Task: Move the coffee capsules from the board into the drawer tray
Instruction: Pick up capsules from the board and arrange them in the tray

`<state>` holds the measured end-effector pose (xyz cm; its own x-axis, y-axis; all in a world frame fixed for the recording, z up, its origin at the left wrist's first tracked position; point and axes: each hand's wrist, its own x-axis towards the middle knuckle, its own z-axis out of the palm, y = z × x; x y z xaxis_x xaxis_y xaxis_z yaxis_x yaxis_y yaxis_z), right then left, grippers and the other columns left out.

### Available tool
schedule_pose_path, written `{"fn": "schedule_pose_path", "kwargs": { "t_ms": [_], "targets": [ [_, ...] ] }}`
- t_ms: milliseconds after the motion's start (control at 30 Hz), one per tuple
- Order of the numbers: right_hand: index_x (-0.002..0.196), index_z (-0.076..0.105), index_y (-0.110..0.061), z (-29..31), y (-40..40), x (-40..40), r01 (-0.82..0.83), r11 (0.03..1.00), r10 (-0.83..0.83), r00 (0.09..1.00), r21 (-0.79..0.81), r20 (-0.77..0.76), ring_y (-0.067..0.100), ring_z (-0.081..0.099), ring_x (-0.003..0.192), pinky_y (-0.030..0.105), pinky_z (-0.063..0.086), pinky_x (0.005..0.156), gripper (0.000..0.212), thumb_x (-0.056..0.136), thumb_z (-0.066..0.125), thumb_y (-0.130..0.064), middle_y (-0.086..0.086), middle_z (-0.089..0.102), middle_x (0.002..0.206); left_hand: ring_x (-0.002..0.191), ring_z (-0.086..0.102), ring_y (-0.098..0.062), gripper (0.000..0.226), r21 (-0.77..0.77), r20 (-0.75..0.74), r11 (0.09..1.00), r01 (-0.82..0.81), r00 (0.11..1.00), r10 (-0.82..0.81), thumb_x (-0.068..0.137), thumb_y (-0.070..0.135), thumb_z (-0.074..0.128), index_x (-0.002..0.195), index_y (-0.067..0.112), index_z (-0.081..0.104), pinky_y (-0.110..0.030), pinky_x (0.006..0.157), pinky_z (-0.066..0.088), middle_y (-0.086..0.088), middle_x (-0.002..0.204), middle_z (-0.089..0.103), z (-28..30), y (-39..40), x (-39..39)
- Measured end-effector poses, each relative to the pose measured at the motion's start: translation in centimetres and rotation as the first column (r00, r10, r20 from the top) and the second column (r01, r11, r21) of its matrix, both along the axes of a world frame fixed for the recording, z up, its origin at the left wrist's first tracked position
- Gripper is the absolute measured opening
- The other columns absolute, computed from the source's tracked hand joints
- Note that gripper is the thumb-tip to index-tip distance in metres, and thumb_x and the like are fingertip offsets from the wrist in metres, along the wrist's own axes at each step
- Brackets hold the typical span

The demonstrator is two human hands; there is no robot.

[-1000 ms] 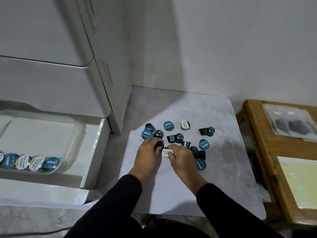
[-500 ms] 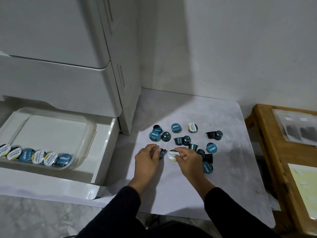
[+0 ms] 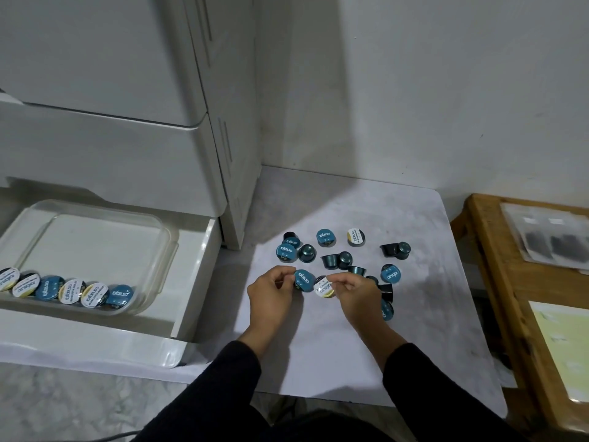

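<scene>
Head view. Since a second ago both hands have lifted a capsule each: left hand (image 3: pixel 271 293) now pinches a blue-lidded capsule (image 3: pixel 302 280), right hand (image 3: pixel 357 293) a white-lidded capsule (image 3: pixel 324 288), lids tilted up. Judged ready to carry left.

Loose capsules (image 3: pixel 334 260) lie on the white board (image 3: pixel 318 355). Six stand in the clear tray (image 3: pixel 95 218) in the open drawer (image 3: pixel 194 275). Wooden table (image 3: pixel 497 282) right; nothing blocks the way.

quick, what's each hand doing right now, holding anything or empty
Left hand: fingers pinch a blue-lidded capsule at the board.
Right hand: fingers pinch a white-lidded capsule beside it.
</scene>
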<state>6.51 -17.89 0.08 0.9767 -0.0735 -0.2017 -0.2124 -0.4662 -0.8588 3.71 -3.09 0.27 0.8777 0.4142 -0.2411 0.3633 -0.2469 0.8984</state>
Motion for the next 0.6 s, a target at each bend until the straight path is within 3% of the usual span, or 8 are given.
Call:
{"fn": "schedule_pose_path", "kwargs": {
  "t_ms": [100,167,267,333,500,600],
  "targets": [
    [0.091,0.07,0.003,1.7,-0.2,0.6,0.018,0.997,-0.018,1.0,0.078,-0.003,-0.009,0.059,0.051,0.004,0.043,0.05,0.017,0.084,0.055,0.008,0.014,0.068,0.086,0.077,0.061,0.006,0.019,-0.034,0.048,0.999,-0.002,0.999,0.004,0.086,0.008,0.059,0.089,0.02,0.073,0.006,0.069,0.04,0.01,0.083,0.069,1.6,-0.3,0.3],
    [0.088,0.07,-0.003,3.3,-0.2,1.1,0.036,0.993,-0.036,0.999,0.113,-0.003,0.0,0.06,0.053,0.007,0.043,0.05,0.018,0.086,0.054,0.005,0.015,0.068,0.083,0.076,0.06,0.008,0.02,-0.033,0.089,0.999,-0.002,0.996,0.005,0.085,0.008,0.06,0.09,0.021,0.074,0.006,0.069,0.039,0.013,0.083,0.068,3.0,-0.3,0.7],
    [0.08,0.07,-0.011,5.9,-0.1,1.7,0.07,0.976,-0.069,0.998,0.208,-0.01,0.029,0.065,0.072,0.032,0.053,0.063,0.022,0.086,0.054,0.003,0.018,0.069,0.084,0.076,0.062,0.005,0.021,-0.04,0.158,0.999,0.017,0.987,-0.01,0.086,0.008,0.06,0.093,0.021,0.074,0.003,0.069,0.04,0.013,0.085,0.069,5.4,0.1,1.1],
    [0.076,0.071,-0.018,7.8,0.2,1.8,0.054,0.972,-0.057,0.998,0.229,0.007,0.028,0.064,0.074,0.041,0.054,0.068,0.026,0.085,0.056,0.001,0.018,0.071,0.086,0.075,0.065,-0.005,0.021,-0.088,0.193,0.996,0.024,0.981,-0.007,0.086,0.009,0.059,0.092,0.023,0.074,-0.004,0.069,0.045,0.006,0.085,0.072,7.1,0.7,1.3],
    [0.082,0.073,-0.016,12.2,1.8,1.1,-0.03,0.972,0.02,0.999,0.234,0.048,0.012,0.057,0.066,0.021,0.047,0.064,0.022,0.085,0.058,0.0,0.002,0.069,0.075,0.078,0.069,-0.009,0.026,-0.187,0.227,0.978,0.095,0.973,-0.051,0.087,0.008,0.058,0.084,0.029,0.074,-0.024,0.079,0.055,0.004,0.084,0.074,10.6,4.1,1.1],
    [0.08,0.073,-0.017,13.8,3.9,0.3,-0.084,0.961,0.073,0.996,0.263,0.052,0.007,0.06,0.064,0.017,0.049,0.065,0.024,0.084,0.058,0.001,-0.001,0.07,0.074,0.074,0.069,-0.006,0.031,-0.174,0.25,0.972,0.16,0.961,-0.114,0.087,0.007,0.058,0.079,0.032,0.074,-0.02,0.074,0.054,0.007,0.082,0.075,12.2,7.1,0.3]
  ]
}}
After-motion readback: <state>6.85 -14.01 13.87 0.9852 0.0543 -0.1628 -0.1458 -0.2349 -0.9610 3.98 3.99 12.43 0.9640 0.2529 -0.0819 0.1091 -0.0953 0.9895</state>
